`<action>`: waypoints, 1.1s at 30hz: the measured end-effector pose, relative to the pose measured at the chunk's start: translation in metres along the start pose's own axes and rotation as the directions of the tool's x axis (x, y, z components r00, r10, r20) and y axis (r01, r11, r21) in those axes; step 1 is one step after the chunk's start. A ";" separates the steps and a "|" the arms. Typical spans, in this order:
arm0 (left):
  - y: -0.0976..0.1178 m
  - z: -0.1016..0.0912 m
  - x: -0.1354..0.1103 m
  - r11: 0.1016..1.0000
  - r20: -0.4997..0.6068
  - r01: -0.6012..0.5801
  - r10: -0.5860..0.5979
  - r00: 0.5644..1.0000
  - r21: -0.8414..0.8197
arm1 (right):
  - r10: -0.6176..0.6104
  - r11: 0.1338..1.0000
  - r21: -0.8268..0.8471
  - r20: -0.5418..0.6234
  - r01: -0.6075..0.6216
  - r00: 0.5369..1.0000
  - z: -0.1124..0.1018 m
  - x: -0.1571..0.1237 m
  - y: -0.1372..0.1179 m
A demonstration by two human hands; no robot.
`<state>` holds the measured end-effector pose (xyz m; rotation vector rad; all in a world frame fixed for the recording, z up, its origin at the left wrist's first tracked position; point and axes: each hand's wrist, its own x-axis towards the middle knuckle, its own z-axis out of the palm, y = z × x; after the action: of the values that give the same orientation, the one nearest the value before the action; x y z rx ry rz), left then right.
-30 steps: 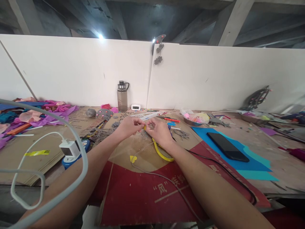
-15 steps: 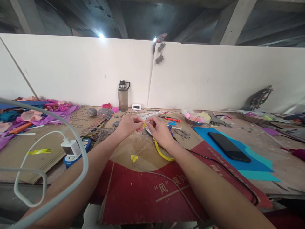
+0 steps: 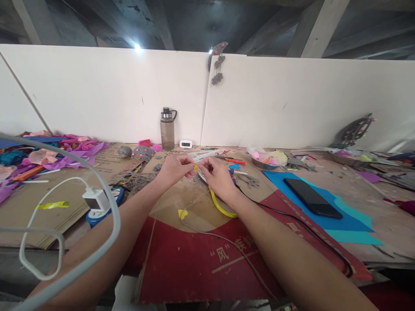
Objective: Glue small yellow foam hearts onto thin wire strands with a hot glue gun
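Observation:
My left hand and my right hand meet above the cardboard, thumbs and forefingers pinched. Between their fingertips shows a small yellow piece, its shape mostly hidden. Just under my right hand lies a tool with a curved yellow handle, probably scissors, partly covered by the hand. A yellow paper scrap with a heart-like outline rests nearer to me, beside a thin grey cord.
A bottle and small digital clock stand by the white partition. Tangled grey string lies left, a phone on blue sheets right. A white cable loops across the near left. A black cable runs right.
Both hands stay almost in place, still pinched at the yellow piece. The view has shifted very slightly; nothing else visibly moved.

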<state>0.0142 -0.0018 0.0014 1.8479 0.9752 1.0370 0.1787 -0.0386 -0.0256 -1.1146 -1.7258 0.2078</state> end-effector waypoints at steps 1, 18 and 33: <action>0.000 0.000 0.000 1.000 0.001 0.002 -0.002 1.000 -0.003 | 0.003 1.000 0.001 0.002 -0.003 1.000 0.000 0.000 -0.001; 0.002 0.001 0.002 0.884 -0.140 0.017 -0.092 0.986 -0.467 | 0.057 0.995 0.084 0.005 -0.057 0.998 0.006 -0.004 -0.004; -0.022 -0.038 0.023 0.652 -0.458 -0.197 -0.257 0.851 -0.732 | 0.074 0.977 0.188 0.151 -0.102 0.986 -0.007 -0.003 -0.025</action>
<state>-0.0169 0.0376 0.0022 0.8288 0.6702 1.6730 0.1700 -0.0568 -0.0093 -1.0524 -1.7411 0.5134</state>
